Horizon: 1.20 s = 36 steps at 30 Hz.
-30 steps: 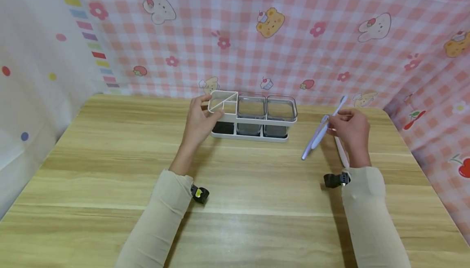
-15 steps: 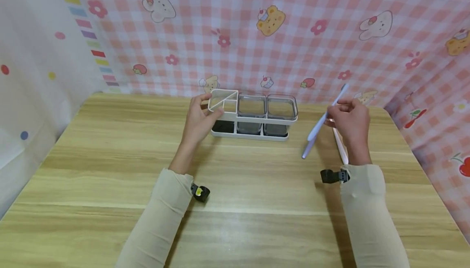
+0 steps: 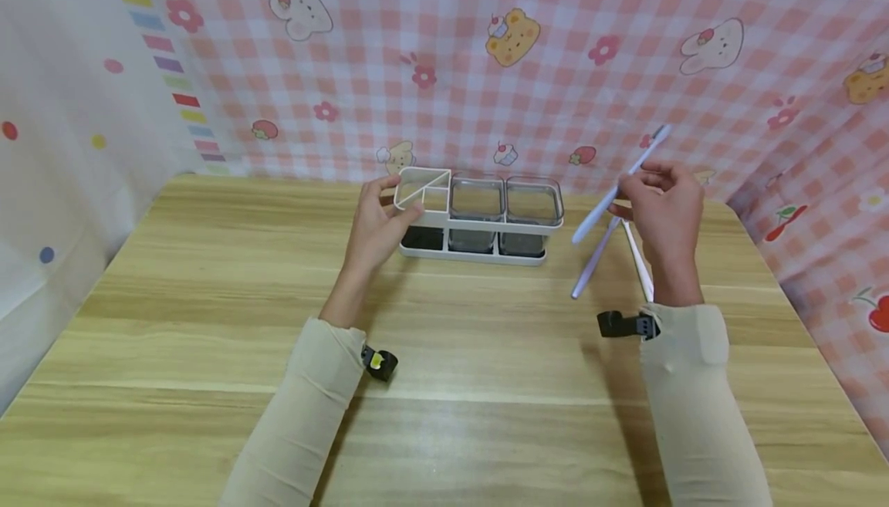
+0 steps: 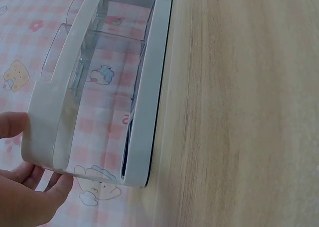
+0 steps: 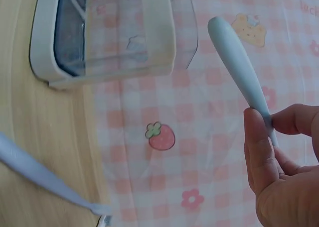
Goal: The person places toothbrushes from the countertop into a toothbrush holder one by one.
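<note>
A white toothbrush holder (image 3: 479, 224) with two clear cups (image 3: 533, 202) stands at the back of the table. My left hand (image 3: 378, 225) grips its divided left end, thumb in front and fingers behind. To the right, my right hand (image 3: 663, 218) pinches a light blue toothbrush (image 5: 237, 62) between thumb and fingers, raised and tilted with its bristle end up. Below it on the table lie a purple toothbrush (image 3: 592, 266) and a white one (image 3: 637, 260), partly hidden by the right hand.
The wooden table (image 3: 444, 353) reaches back to a pink checked cloth (image 3: 444, 67) hanging behind it. A pale dotted cloth (image 3: 62, 144) hangs on the left. Each wrist wears a small black camera strap (image 3: 618, 325).
My right hand has lifted the light blue toothbrush up and away from the other two. My left hand stays on the holder.
</note>
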Tool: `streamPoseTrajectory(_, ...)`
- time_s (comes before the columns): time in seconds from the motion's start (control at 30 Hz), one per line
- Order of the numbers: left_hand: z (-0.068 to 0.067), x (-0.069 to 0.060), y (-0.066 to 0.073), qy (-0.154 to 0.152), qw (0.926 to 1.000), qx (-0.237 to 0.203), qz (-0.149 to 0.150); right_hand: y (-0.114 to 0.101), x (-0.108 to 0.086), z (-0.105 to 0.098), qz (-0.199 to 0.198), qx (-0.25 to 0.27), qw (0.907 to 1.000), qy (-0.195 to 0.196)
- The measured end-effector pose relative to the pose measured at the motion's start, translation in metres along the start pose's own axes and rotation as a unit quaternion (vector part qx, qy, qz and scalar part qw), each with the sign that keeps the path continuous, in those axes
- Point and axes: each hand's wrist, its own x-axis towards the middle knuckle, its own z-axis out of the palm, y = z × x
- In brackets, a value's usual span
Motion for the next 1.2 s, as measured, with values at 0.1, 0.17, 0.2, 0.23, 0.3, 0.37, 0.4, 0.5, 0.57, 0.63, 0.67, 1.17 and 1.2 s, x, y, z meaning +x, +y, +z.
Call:
streamPoseTrajectory(0.1,0.000,0.000,0.000,-0.001,1.0000,-0.001,-0.001,-0.002,-0.001,0.005,-0.003,0.026,0.9996,0.005)
streamPoseTrajectory(0.17,0.000,0.000,0.000,-0.001,1.0000,-0.001,0.000,-0.004,-0.001,0.008,-0.006,0.039,0.9992,0.007)
streamPoseTrajectory(0.2,0.000,0.000,0.000,-0.001,1.0000,-0.002,0.001,-0.005,-0.002,0.010,-0.008,0.045,0.9989,0.006)
streamPoseTrajectory(0.23,0.000,0.000,0.000,0.000,1.0000,-0.003,0.002,-0.006,-0.002,0.011,-0.010,0.050,0.9987,0.006)
streamPoseTrajectory(0.3,0.000,0.000,0.000,0.000,1.0000,-0.003,0.003,-0.008,-0.003,0.014,-0.014,0.056,0.9983,0.005)
streamPoseTrajectory(0.37,0.000,0.000,0.000,0.000,1.0000,-0.005,0.003,-0.010,-0.003,0.017,-0.019,0.058,0.9981,0.004)
streamPoseTrajectory(0.4,-0.001,0.000,0.000,-0.001,1.0000,-0.006,0.003,-0.011,-0.003,0.019,-0.021,0.060,0.9980,0.004)
streamPoseTrajectory(0.5,-0.001,0.001,0.000,-0.001,1.0000,-0.008,0.000,-0.013,-0.004,0.022,-0.023,0.060,0.9979,-0.002)
streamPoseTrajectory(0.57,0.000,0.001,0.000,0.000,1.0000,-0.009,-0.001,-0.014,-0.004,0.024,-0.023,0.058,0.9980,-0.007)
streamPoseTrajectory(0.63,0.000,0.001,0.000,0.000,0.9999,-0.010,-0.003,-0.016,-0.004,0.027,-0.024,0.060,0.9978,-0.010)
streamPoseTrajectory(0.67,0.000,0.001,0.000,0.000,0.9999,-0.009,-0.003,-0.017,-0.004,0.029,-0.025,0.061,0.9978,-0.010)
streamPoseTrajectory(1.17,0.000,0.001,-0.002,0.000,1.0000,-0.006,-0.008,-0.022,-0.008,0.049,-0.060,0.097,0.9930,-0.033)
streamPoseTrajectory(1.2,0.001,0.001,-0.001,0.001,0.9999,-0.007,-0.008,-0.022,-0.008,0.050,-0.064,0.100,0.9923,-0.033)
